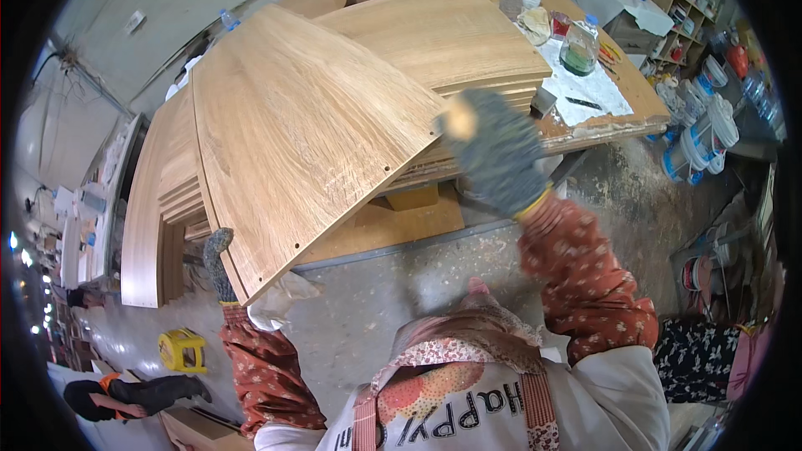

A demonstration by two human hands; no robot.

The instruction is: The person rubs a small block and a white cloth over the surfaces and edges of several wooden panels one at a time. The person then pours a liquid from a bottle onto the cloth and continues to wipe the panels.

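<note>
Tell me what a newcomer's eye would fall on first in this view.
Probably the large wood-grain board in the centre, which covers part of the stacked boards behind it. Next, the grey-gloved left grip at its near left edge and the motion-blurred right grip by its right corner. Farther off, the bright yellow stool catches the eye at lower left.

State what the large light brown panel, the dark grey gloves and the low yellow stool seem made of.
Large light brown panel: probably laminated board, satin finish; soft sheen over wood grain.
Dark grey gloves: seemingly knitted fabric, matte; speckled surface, though the right is blurred.
Low yellow stool: likely moulded plastic, fairly smooth; one bright colour throughout.
</note>
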